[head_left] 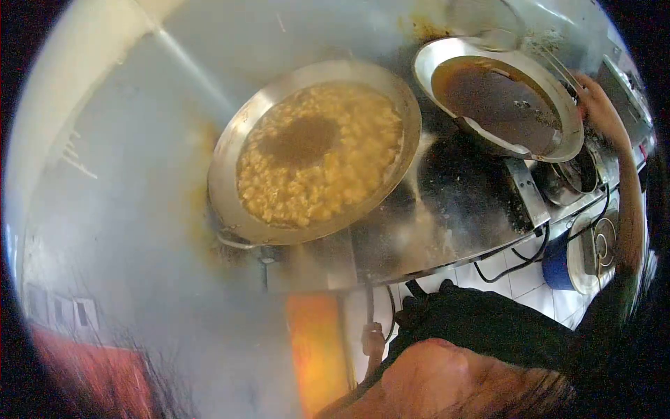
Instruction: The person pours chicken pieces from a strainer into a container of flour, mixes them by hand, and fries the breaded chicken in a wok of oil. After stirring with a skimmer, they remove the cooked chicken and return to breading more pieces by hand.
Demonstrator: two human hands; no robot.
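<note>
My right hand (597, 108) is closed round the thin handle of a wire strainer (488, 24), beside the right rim of a wok (572, 129) with dark liquid in it. The strainer's round head is at that wok's far edge. Low in the middle, my left hand (373, 340) is closed at the lower end of a narrow upright thing, too small to make out. To the left, a large wok (223, 167) holds bubbling liquid with many pale pieces (349, 178) and a darker patch in its middle.
A steel counter (447, 223) lies below the woks. At the right are a metal pot (583, 171), black cables (495, 279) and a blue tub (556, 262) on the tiled floor. Steam hazes the left side, above a red surface (98, 370).
</note>
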